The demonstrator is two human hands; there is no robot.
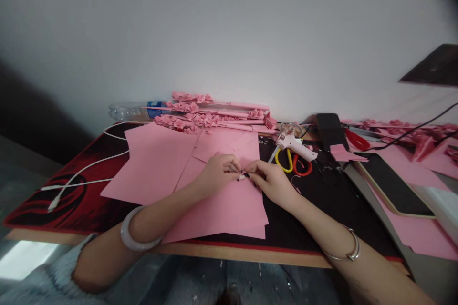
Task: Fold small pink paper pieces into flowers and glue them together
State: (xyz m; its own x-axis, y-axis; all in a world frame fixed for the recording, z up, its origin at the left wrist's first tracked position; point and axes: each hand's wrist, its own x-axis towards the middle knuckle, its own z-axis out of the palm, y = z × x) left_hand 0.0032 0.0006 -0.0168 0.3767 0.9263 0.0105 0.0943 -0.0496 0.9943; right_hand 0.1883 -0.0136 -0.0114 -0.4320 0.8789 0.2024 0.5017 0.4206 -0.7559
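Observation:
My left hand (219,171) and my right hand (269,180) meet over a stack of pink paper sheets (161,167) on the desk. Both hands have their fingers pinched together around a tiny pink paper piece (242,173) between the fingertips. The piece is mostly hidden by the fingers. A pale bangle sits on my left forearm and a thin metal bracelet on my right wrist.
Behind the sheets lie pink paper flower stems (211,116) and a plastic water bottle (136,111). A glue gun (295,145), yellow and red scissors (291,163), a phone (391,183) and a white cable (78,174) lie on the red-black mat (43,200).

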